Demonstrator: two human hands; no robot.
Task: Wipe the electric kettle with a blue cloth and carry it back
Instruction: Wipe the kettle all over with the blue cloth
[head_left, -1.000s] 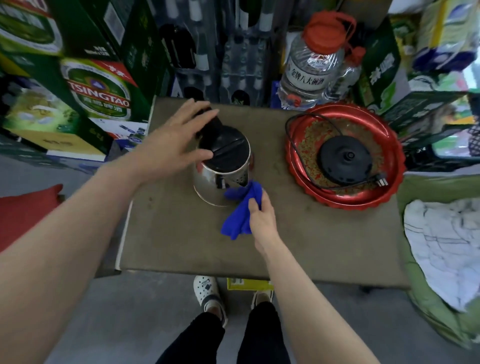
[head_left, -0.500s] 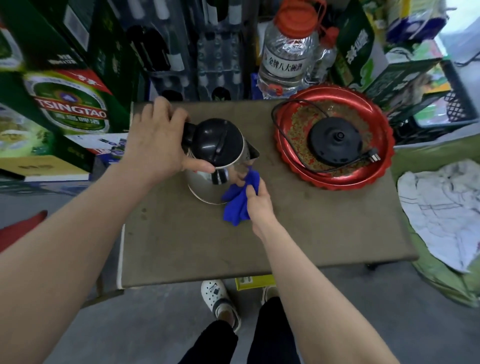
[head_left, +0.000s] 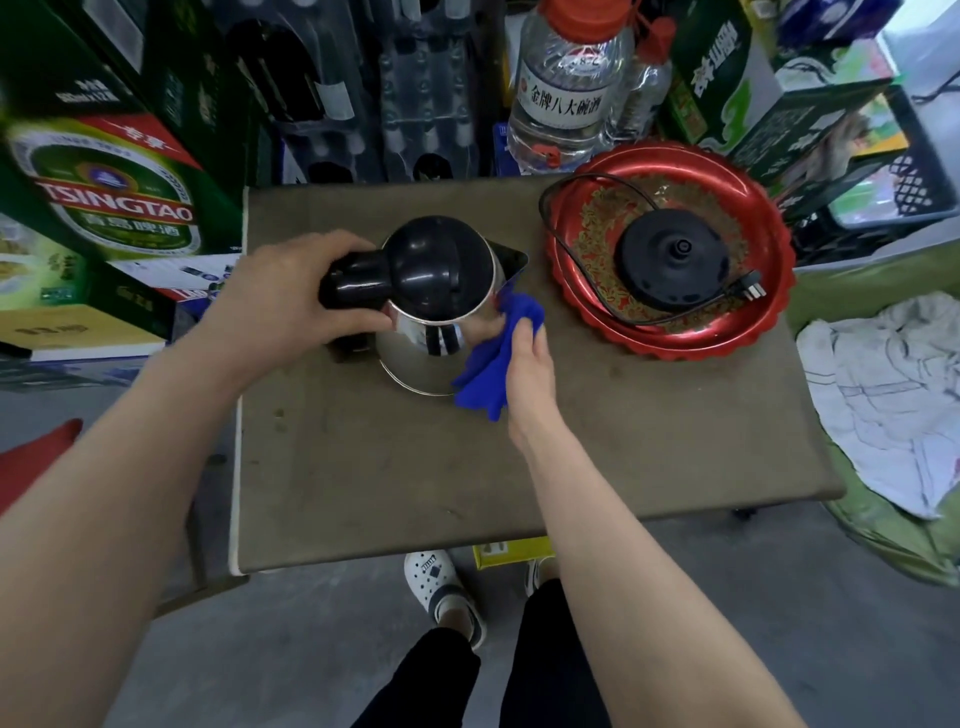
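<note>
A steel electric kettle (head_left: 423, 345) with a black lid and black handle stands upright on the brown table (head_left: 415, 478). My left hand (head_left: 283, 304) is wrapped around the handle on the kettle's left side. My right hand (head_left: 530, 371) presses a crumpled blue cloth (head_left: 493, 358) against the kettle's right flank, just below the spout. The kettle's black power base (head_left: 670, 260) with its cord and plug lies in a red round tray (head_left: 587, 312) at the table's right.
Green beer cartons (head_left: 111, 208) stack up on the left. Large clear bottles with red caps (head_left: 569, 88) stand behind the table. A white cloth (head_left: 893, 395) lies on a green seat at right. My feet (head_left: 441, 587) show below the table's near edge.
The kettle has turned so its handle points left and the spout right. My left hand went from resting on the lid to gripping the handle. The cloth stays pressed on the kettle's side.
</note>
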